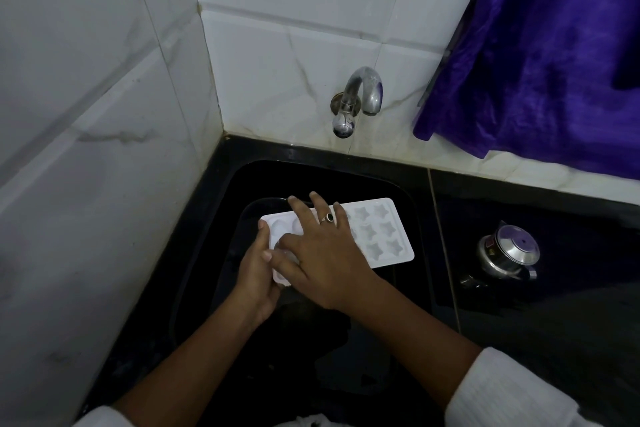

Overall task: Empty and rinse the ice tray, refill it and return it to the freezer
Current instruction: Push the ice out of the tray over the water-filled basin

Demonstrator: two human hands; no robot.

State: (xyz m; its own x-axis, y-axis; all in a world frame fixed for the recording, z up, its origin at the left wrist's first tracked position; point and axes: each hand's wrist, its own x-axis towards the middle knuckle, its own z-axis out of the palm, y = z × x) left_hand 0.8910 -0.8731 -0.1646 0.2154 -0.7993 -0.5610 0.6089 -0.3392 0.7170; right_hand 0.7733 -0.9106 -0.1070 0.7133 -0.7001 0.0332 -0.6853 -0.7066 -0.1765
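Observation:
A white ice tray with star-shaped and rounded cells is held flat over the black sink. My left hand grips the tray's near-left end, thumb on top. My right hand, with a ring on one finger, lies across the tray's left half, fingers spread, thumb pressing near a cell. The star cells on the right look empty. The cells under my hands are hidden. The steel tap sticks out of the tiled wall above the sink, with no water visible.
A steel lidded pot stands on the black counter right of the sink. A purple cloth hangs over the upper right wall. White tiled walls close in the left side and the back.

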